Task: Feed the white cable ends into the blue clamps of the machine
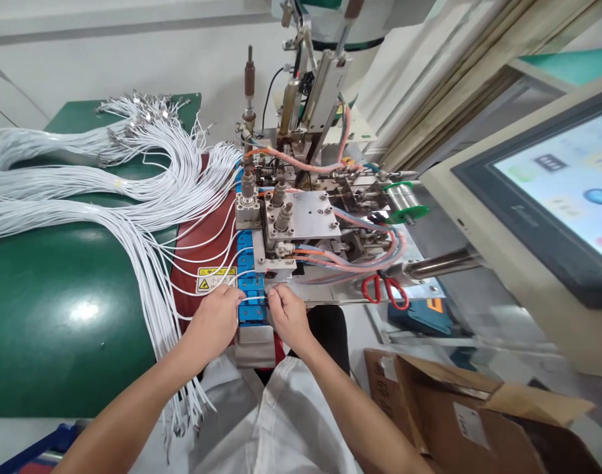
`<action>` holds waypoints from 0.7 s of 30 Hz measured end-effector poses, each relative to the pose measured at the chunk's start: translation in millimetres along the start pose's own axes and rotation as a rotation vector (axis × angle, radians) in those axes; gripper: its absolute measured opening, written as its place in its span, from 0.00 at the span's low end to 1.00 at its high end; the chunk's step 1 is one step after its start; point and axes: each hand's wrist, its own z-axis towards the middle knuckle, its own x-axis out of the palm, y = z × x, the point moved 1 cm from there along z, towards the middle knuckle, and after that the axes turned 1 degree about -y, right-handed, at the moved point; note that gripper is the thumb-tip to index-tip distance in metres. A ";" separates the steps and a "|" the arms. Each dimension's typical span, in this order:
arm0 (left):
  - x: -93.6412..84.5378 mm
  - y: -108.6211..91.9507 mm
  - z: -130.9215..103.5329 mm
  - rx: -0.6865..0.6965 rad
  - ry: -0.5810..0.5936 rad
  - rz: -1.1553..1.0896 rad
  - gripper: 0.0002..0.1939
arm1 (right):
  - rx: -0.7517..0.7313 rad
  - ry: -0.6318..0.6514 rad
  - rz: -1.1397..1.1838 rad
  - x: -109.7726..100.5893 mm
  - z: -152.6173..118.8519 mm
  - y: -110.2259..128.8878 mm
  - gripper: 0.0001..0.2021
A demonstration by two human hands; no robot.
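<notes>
A white cable [254,298] lies across the blue fixture blocks [252,315] at the near end of the machine. On its left side, my left hand [216,322] is closed with the cable pinched between thumb and fingers. My right hand [287,316] is closed at the cable's other end, beside the right edge of the blocks; its fingertips hide that end. Farther along the blue row, several more white cables sit in the blocks and run left to a large bundle of white cables [127,217].
The metal machine [303,217] rises just beyond my hands, with orange and clear tubes. Red-handled scissors [385,289] and a wire spool [404,201] are on its right. A touchscreen [562,178] stands at right, above a cardboard box [458,408]. A green table [74,316] is at left.
</notes>
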 end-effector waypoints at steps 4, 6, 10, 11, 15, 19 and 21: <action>1.8 1.6 -4.6 0.033 -0.028 0.077 0.14 | 0.064 0.008 0.080 1.7 -0.8 -0.5 0.15; 1.8 2.7 -6.8 0.096 -0.059 0.135 0.13 | 0.082 0.029 0.099 -0.6 0.6 -1.0 0.16; 0.6 5.1 -7.8 0.201 -0.097 0.187 0.13 | 0.127 -0.074 0.157 -7.2 1.7 -3.0 0.16; -0.3 5.6 -7.8 0.213 -0.113 0.185 0.13 | 0.135 -0.118 0.199 -9.0 0.8 -3.0 0.15; -11.5 8.4 -14.3 0.241 -0.207 0.125 0.15 | 0.111 -0.242 0.360 -20.0 -11.0 3.6 0.15; -32.0 24.6 -36.6 0.095 -0.336 0.020 0.15 | -0.042 -0.141 0.456 -33.2 -37.0 23.8 0.13; -39.2 41.5 -50.8 -0.092 -0.505 0.020 0.15 | -0.136 0.065 0.487 -32.8 -52.3 36.8 0.13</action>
